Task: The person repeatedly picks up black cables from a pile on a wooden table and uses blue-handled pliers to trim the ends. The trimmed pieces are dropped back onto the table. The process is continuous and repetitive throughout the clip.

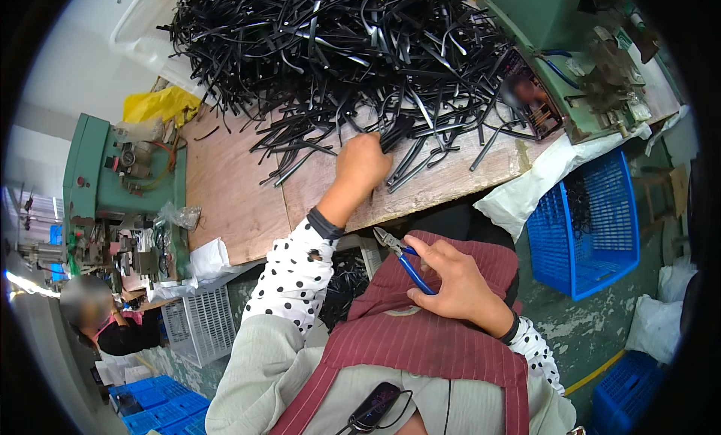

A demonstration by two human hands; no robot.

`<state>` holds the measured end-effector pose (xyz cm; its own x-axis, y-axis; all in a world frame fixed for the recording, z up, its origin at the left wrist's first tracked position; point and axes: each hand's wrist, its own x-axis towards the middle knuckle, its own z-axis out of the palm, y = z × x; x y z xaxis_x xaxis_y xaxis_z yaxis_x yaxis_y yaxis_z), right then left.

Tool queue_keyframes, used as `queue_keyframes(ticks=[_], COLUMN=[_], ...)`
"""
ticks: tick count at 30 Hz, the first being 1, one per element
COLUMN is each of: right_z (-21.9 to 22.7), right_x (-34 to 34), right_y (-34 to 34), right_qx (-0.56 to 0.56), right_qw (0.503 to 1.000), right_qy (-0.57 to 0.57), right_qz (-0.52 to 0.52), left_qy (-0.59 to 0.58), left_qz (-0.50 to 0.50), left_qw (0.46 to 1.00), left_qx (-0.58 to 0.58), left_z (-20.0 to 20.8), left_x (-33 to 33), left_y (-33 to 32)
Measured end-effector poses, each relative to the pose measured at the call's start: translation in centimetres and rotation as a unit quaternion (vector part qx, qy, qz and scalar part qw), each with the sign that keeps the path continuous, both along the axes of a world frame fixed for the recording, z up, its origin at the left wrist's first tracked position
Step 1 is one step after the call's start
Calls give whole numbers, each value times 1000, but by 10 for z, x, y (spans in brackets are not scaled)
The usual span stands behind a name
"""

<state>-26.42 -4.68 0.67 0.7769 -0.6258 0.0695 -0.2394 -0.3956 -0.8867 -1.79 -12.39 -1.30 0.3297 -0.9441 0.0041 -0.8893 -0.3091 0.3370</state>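
My left hand [362, 164] reaches onto the wooden table [233, 202] and closes on a small bundle of black plastic strips [396, 133] at the near edge of a big heap of such strips [345, 44]. My right hand [458, 281] stays close to my body above a dark red striped apron. It grips blue-handled cutting pliers [405, 258] with the metal jaws pointing up and left.
A green machine [120, 172] stands at the table's left end, another green machine [578, 52] at the right. A blue plastic basket [589, 225] sits on the floor to the right, a white crate [199, 322] lower left. A person sits at far left.
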Motion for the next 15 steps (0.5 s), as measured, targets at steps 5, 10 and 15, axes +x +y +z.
queue_keyframes(ticks=[5,10,15], right_z=[-1,2,11], right_x=[-5,0,2], right_y=[-3,-6,-8], right_qx=[-10,-5,-6], right_qw=[1000,999,997], right_qy=[-8,-14,-33], right_qz=[-11,-36,-67], left_qy=[198,707,737], left_qz=[16,40,-19], left_qw=[980,706,650], left_qx=[-24,-12,-183], left_z=[9,56,41], left_x=[34,38,23], left_y=[14,63,93])
